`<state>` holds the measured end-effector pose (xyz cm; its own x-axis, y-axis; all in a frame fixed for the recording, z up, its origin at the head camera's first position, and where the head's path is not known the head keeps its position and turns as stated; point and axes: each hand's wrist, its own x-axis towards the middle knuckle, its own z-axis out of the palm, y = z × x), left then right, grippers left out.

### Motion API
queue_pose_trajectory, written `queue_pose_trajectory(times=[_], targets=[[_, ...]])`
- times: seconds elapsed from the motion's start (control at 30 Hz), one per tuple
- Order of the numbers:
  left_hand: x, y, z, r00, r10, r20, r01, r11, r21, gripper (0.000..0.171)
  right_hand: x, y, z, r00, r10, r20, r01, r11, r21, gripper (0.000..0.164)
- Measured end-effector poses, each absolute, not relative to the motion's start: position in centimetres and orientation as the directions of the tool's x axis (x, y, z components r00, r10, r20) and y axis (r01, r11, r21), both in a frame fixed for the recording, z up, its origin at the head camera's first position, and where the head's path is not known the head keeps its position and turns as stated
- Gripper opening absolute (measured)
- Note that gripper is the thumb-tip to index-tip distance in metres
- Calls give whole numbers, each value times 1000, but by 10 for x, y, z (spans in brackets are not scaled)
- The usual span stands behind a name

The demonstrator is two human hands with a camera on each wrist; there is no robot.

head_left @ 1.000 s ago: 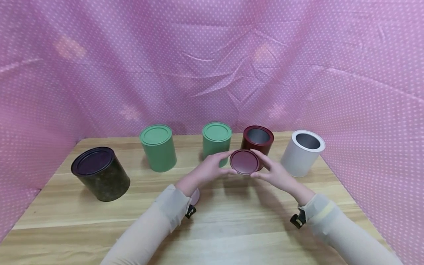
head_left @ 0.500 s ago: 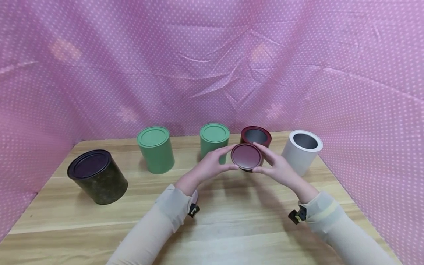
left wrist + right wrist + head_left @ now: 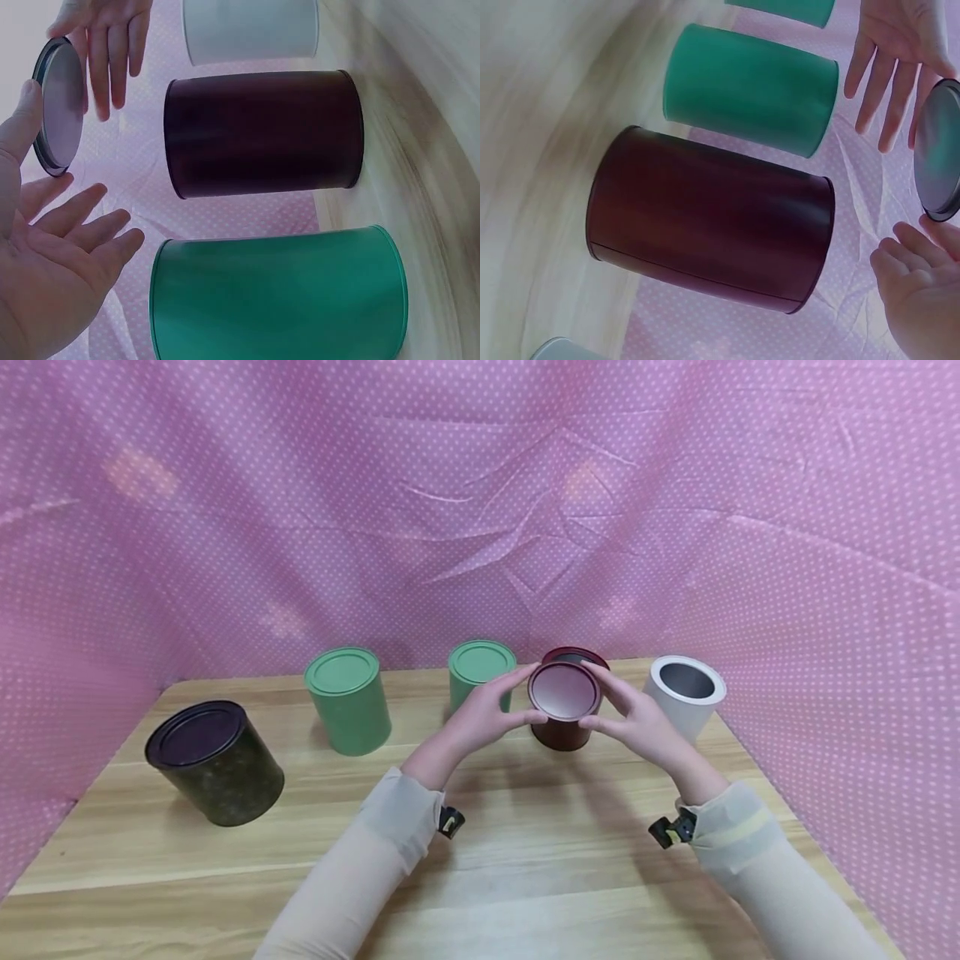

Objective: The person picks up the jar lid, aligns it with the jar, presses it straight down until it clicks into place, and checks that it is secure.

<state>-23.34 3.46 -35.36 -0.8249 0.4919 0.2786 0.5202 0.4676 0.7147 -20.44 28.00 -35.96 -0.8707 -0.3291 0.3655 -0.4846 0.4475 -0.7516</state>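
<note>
A round dark-red lid (image 3: 564, 692) is held up between both hands, in front of the open dark-red can (image 3: 562, 737) and overlapping its mouth in the head view. My left hand (image 3: 487, 717) pinches the lid's left edge between thumb and fingertips. On the opposite edge, my right hand (image 3: 633, 718) pinches it the same way. Both wrist views show the lid (image 3: 61, 109) apart from the can, out beyond its open end. The can (image 3: 712, 217) stands upright on the table, its mouth partly hidden behind the lid in the head view.
A lidded green can (image 3: 482, 664) stands left of the red one, and an open white can (image 3: 684, 693) to its right. Farther left are another lidded green can (image 3: 349, 706) and a dark, mottled lidded can (image 3: 217, 764). A pink dotted cloth (image 3: 480, 510) encloses the wooden table (image 3: 525, 877).
Both hands have lifted the lid higher and slightly right, so it now covers more of the red can's mouth in the head view. The head view has shifted a little.
</note>
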Motion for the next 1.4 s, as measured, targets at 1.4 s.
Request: queue_pose_trajectory(times=[1.4], targets=[[-280,78,-361,-859,437,266,447,390,805,67,-249,308,-356,-932,-270,242,-346,465,-815,71]])
